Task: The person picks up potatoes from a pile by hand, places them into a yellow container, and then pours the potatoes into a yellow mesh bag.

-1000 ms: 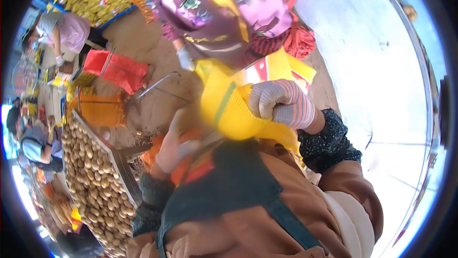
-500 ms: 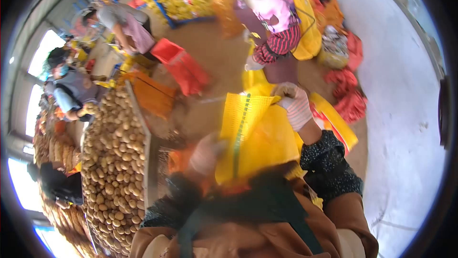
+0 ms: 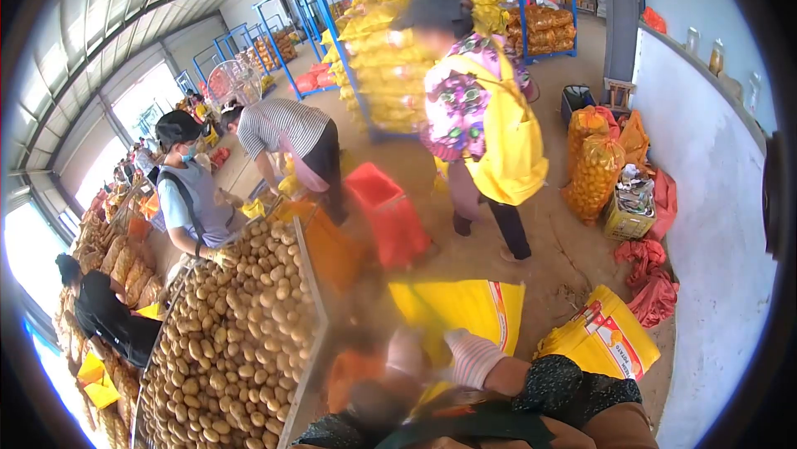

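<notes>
A yellow woven sack (image 3: 452,304) with a red-and-white printed stripe spreads out in front of me. My right hand (image 3: 473,358), in a pink-and-white striped glove, is closed on its near part. Close beside it, my left hand (image 3: 406,353) is at the sack's near left part, its glove and fingers smeared by motion. To the right, a pile of flat yellow printed potato sacks (image 3: 602,337) lies near my right forearm. An orange piece of material (image 3: 353,378), blurred, shows left of my left hand.
A sorting table heaped with potatoes (image 3: 241,333) runs along my left, bordered by a metal edge (image 3: 314,329). Beyond are an open red sack (image 3: 390,221) and an orange one (image 3: 324,241). A person in a floral top (image 3: 457,100) stands ahead; other people work at the table.
My view has tipped up and shows more of the room. Both hands have come closer together near my body, with the sack now farther out. The person ahead has turned aside, carrying yellow sacks.
</notes>
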Demonstrator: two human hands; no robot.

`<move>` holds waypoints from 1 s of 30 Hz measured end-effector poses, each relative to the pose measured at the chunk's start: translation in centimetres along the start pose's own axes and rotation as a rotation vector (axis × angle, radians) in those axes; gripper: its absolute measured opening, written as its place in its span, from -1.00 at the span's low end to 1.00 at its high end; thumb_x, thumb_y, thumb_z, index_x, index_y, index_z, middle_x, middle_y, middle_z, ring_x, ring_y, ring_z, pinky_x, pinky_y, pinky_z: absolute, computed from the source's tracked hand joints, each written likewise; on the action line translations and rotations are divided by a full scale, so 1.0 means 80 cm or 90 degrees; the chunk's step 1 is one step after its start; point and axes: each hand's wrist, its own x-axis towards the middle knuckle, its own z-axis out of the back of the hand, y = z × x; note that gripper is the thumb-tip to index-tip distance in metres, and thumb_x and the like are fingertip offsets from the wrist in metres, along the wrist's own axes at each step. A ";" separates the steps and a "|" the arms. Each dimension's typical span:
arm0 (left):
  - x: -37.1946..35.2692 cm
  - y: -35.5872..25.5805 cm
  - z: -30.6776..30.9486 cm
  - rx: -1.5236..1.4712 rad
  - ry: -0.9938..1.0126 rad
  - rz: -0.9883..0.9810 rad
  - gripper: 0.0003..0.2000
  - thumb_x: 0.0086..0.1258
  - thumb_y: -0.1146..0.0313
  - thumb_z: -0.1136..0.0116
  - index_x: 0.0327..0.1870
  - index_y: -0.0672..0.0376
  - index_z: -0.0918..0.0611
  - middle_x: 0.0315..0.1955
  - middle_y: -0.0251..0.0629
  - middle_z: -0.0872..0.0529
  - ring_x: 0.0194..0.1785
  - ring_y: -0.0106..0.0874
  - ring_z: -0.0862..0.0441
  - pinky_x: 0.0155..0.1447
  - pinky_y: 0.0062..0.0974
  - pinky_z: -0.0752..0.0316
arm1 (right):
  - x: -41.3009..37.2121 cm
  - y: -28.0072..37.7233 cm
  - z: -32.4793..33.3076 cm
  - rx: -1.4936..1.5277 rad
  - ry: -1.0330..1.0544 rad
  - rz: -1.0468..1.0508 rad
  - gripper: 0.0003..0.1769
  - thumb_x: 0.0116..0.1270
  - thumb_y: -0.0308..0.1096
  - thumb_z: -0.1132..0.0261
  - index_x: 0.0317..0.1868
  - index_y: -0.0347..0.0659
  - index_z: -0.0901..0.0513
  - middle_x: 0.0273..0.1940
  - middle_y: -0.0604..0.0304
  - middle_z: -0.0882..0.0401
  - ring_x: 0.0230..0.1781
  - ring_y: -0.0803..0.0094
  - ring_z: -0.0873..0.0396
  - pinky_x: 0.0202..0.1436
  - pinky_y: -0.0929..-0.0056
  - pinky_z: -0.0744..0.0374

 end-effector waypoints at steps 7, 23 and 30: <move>0.051 0.033 0.064 0.223 0.089 -0.046 -0.70 0.22 0.24 -0.26 -0.06 0.16 -0.67 -0.12 -0.10 -0.72 -0.03 -0.09 -0.65 0.13 -0.16 -0.54 | 0.059 0.019 -0.036 -0.068 0.067 -0.021 -0.55 0.33 -0.09 -0.26 0.07 -0.25 -0.56 -0.01 -0.20 -0.62 0.04 -0.16 -0.60 0.14 0.03 -0.57; 0.083 0.217 0.137 -0.432 0.118 0.228 -0.77 0.40 0.56 -0.12 0.05 0.26 -0.60 -0.07 -0.11 -0.71 -0.04 -0.13 -0.69 0.05 -0.14 -0.65 | 0.175 0.029 -0.135 -0.299 -0.030 0.046 -0.63 0.20 -0.35 -0.24 0.04 -0.23 -0.53 -0.09 -0.01 -0.59 -0.11 0.01 -0.60 -0.13 0.09 -0.61; 0.094 0.053 0.149 -0.572 0.355 0.507 -0.68 0.43 0.37 -0.22 0.15 0.23 -0.55 -0.04 -0.15 -0.72 -0.05 -0.21 -0.71 0.03 -0.21 -0.67 | 0.128 -0.018 -0.123 -0.248 0.085 -0.079 -0.66 0.25 -0.40 -0.18 0.04 -0.26 -0.52 -0.17 -0.08 -0.59 -0.12 0.06 -0.60 -0.06 0.18 -0.60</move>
